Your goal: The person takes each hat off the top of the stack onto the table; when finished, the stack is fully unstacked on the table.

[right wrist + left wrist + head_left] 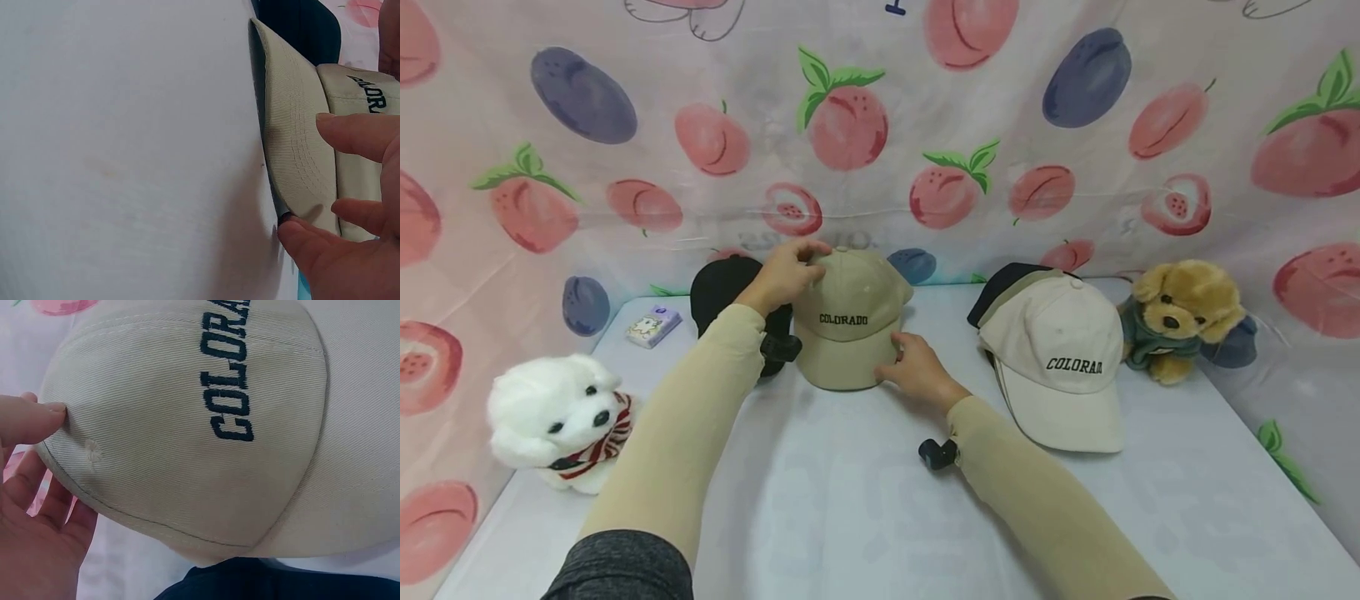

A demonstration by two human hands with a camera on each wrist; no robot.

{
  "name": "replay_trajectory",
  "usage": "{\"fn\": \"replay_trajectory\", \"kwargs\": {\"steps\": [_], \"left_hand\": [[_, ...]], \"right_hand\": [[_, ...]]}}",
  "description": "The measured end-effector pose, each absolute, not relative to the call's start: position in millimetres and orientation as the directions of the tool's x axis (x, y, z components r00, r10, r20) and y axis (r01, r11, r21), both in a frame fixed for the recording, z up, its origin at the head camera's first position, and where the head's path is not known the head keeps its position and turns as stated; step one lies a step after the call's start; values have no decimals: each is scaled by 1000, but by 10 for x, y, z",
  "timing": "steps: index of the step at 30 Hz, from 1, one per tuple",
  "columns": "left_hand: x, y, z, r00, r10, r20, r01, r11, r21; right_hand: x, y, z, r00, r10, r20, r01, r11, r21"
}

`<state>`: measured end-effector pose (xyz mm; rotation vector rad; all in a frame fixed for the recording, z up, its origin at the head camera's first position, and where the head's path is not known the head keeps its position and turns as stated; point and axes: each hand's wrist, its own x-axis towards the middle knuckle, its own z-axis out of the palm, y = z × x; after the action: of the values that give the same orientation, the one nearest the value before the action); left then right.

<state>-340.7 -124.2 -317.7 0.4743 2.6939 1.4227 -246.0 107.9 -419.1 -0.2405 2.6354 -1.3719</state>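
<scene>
A tan baseball cap (850,296) lettered COLORADO stands at the back middle of the table, brim toward me. My left hand (784,275) holds its crown at the top left; in the left wrist view the thumb (37,420) presses on the front and the fingers lie behind the edge. With my right hand (921,371) I grip the right side of the brim (294,137), one digit at its lower edge and others over its top. Beside the tan cap, partly hidden by my left hand and forearm, is a black cap (722,287).
Stacked caps lie on the right, a cream COLORADO cap (1052,333) over darker ones. Next to them sits a brown plush dog (1183,312). A white plush dog (553,408) and a small purple pack (655,327) stand on the left. A fruit-printed curtain (880,200) backs the white table (850,500).
</scene>
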Motion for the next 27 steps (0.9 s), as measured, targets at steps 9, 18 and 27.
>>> {"fn": "replay_trajectory", "kwargs": {"steps": [9,18,27], "left_hand": [[-3442,-1234,-3217,-955,281,92,235,531,814],[-3492,-1228,-3245,-958,276,78,219,528,821],[-3537,-1223,-3286,-962,268,59,195,516,834]], "right_hand": [[-2480,1040,-4199,-971,-221,-93,-57,590,-805],[-2500,981,-4250,-969,-213,-122,-61,690,-722],[-2475,938,-4235,-975,-182,-128,-39,705,-708]]}}
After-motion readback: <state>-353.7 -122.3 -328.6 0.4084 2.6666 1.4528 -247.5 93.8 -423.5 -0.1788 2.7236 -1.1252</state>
